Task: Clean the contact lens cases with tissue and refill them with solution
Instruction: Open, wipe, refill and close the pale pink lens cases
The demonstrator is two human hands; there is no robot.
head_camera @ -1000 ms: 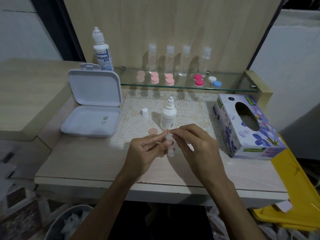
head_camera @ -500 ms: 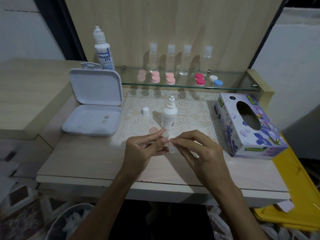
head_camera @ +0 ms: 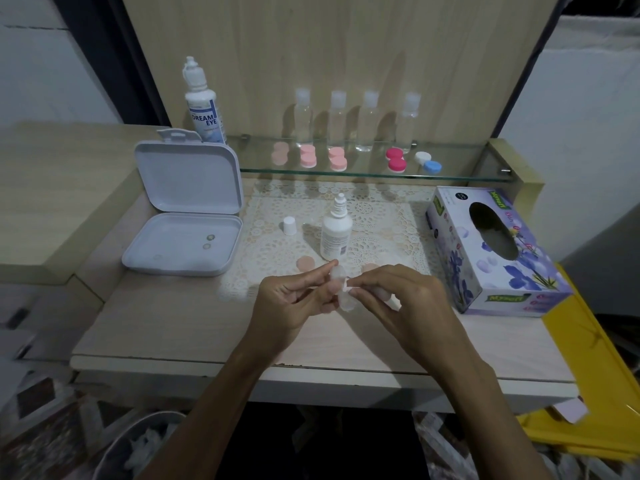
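Fingers of the left hand (head_camera: 294, 299) are pinched on a clear contact lens case (head_camera: 341, 289), thumb and forefinger closed around its upper cup. Fingertips of the right hand (head_camera: 401, 306) are pressed together at the case's middle, pinching what looks like a small bit of tissue. Just beyond the fingertips, an uncapped solution bottle (head_camera: 336, 233) is stood upright, with two loose pink caps (head_camera: 305, 263) beside it.
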